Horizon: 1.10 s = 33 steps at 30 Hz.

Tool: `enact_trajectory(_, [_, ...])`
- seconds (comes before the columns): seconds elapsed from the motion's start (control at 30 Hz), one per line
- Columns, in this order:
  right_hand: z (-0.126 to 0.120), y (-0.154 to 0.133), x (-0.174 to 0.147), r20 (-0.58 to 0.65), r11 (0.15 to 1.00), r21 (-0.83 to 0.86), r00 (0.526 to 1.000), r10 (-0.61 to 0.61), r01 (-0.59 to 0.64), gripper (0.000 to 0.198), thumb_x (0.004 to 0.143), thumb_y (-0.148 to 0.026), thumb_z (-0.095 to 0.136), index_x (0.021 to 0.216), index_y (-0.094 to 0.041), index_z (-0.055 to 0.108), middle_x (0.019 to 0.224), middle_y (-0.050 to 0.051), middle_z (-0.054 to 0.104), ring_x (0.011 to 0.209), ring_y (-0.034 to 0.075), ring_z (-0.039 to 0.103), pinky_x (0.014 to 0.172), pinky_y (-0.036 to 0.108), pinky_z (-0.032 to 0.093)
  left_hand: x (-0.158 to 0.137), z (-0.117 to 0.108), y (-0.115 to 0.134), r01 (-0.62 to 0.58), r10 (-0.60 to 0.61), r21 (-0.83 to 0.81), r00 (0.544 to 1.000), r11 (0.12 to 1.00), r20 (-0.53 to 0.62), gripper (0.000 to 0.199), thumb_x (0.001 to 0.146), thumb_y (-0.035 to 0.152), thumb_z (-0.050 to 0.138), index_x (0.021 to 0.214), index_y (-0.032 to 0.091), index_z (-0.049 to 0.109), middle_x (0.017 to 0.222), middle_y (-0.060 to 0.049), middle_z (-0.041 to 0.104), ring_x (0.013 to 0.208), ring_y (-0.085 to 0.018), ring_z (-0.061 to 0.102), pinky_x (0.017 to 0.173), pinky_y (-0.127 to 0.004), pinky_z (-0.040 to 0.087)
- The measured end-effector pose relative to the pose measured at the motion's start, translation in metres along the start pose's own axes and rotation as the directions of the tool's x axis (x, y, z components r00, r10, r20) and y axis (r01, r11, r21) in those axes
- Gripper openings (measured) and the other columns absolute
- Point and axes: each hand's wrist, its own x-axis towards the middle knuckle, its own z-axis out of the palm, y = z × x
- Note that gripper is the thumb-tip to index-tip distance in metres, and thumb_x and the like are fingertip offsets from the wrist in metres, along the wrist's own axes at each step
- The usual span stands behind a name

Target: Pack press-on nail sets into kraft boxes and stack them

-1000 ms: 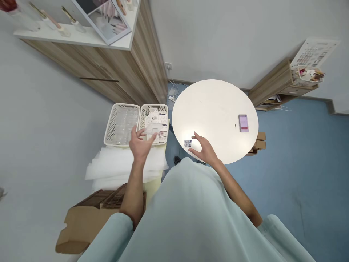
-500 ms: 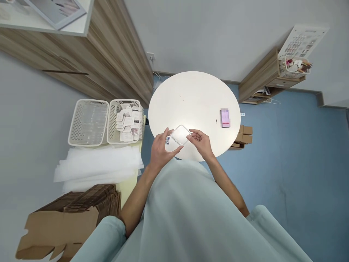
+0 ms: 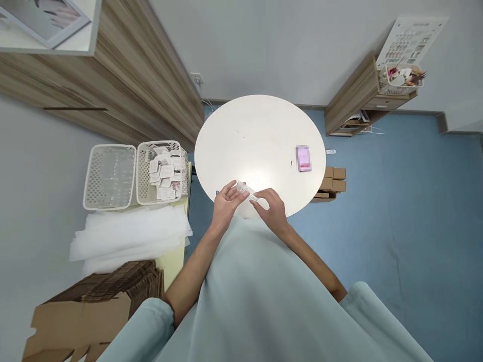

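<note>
Between both hands, over the near edge of the white round table (image 3: pixel 260 120), is a clear plastic case (image 3: pixel 247 191), tilted so its narrow side shows. My left hand (image 3: pixel 225 205) grips its left end, thumb in front and fingers behind. My right hand (image 3: pixel 273 207) pinches its right end between thumb and fingers. Beside the left fingers, a small blue item (image 3: pixel 217 192) shows on the tabletop, mostly hidden by the hand. What the case contains, if anything, I cannot make out.
A pink-purple pack (image 3: pixel 303 158), blurred, lies on the table's right. At left stand a basket of clear plastic pieces (image 3: pixel 119 168), a basket of printed cards (image 3: pixel 163 173), white sheets (image 3: pixel 132 231) and flat cardboard boxes (image 3: pixel 83 317). Brown boxes (image 3: pixel 334 181) are right of the table.
The clear case has turned from lying face-up to tilted on its side. My left fingers have closed in around it and now cover most of the small blue items. The view has shifted slightly.
</note>
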Motion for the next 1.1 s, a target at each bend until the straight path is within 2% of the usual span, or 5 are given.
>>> enact_trajectory(0.13, [-0.014, -0.006, 0.001, 0.102, 0.997, 0.075, 0.995, 0.009, -0.016, 0.034, 0.091, -0.057, 0.084, 0.107, -0.030, 0.073, 0.137, 0.010, 0.071, 0.133, 0.030, 0.066, 0.114, 0.050, 0.056, -0.002, -0.010, 0.004, 0.009, -0.009, 0.004, 0.995, 1.000, 0.097, 0.094, 0.066, 0.056, 0.100, 0.144, 0.017, 0.065, 0.151, -0.022, 0.067, 0.142, -0.038, 0.064, 0.121, -0.056, 0.050])
enact_trajectory(0.23, [-0.023, -0.011, 0.001, 0.227, 0.983, 0.147, 0.971, 0.072, -0.107, 0.033, 0.087, -0.054, 0.088, 0.100, -0.029, 0.072, 0.155, 0.008, 0.064, 0.146, 0.031, 0.060, 0.124, 0.053, 0.049, -0.004, -0.023, 0.009, 0.023, -0.036, 0.062, 0.975, 0.998, 0.221, 0.089, 0.063, 0.054, 0.102, 0.139, 0.020, 0.071, 0.149, -0.019, 0.069, 0.141, -0.040, 0.064, 0.120, -0.055, 0.052])
enact_trajectory(0.37, [-0.020, -0.014, -0.003, 0.331, 0.951, 0.234, 0.937, 0.115, -0.200, 0.031, 0.086, -0.051, 0.088, 0.098, -0.028, 0.071, 0.151, 0.007, 0.069, 0.141, 0.029, 0.066, 0.124, 0.053, 0.050, -0.006, -0.036, 0.012, 0.035, -0.066, 0.103, 0.946, 0.994, 0.316, 0.088, 0.063, 0.050, 0.103, 0.140, 0.020, 0.072, 0.135, -0.017, 0.077, 0.134, -0.041, 0.069, 0.116, -0.057, 0.055])
enact_trajectory(0.6, [0.003, -0.016, -0.016, 0.322, 0.903, 0.325, 0.931, 0.172, -0.280, 0.038, 0.079, -0.051, 0.093, 0.098, -0.027, 0.072, 0.147, 0.008, 0.072, 0.134, 0.028, 0.070, 0.122, 0.050, 0.053, -0.007, -0.056, 0.007, -0.023, -0.031, 0.155, 0.942, 0.988, 0.335, 0.081, 0.059, 0.048, 0.105, 0.132, 0.023, 0.078, 0.132, -0.013, 0.074, 0.123, -0.038, 0.074, 0.113, -0.057, 0.057])
enact_trajectory(1.1, [0.020, -0.021, -0.018, 0.332, 0.909, 0.308, 0.927, 0.172, -0.279, 0.037, 0.078, -0.052, 0.094, 0.093, -0.027, 0.073, 0.146, 0.008, 0.071, 0.139, 0.029, 0.067, 0.122, 0.050, 0.052, -0.004, -0.085, 0.000, -0.108, 0.037, 0.158, 0.916, 0.981, 0.400, 0.078, 0.064, 0.047, 0.102, 0.135, 0.026, 0.078, 0.127, -0.010, 0.069, 0.114, -0.033, 0.074, 0.106, -0.051, 0.061])
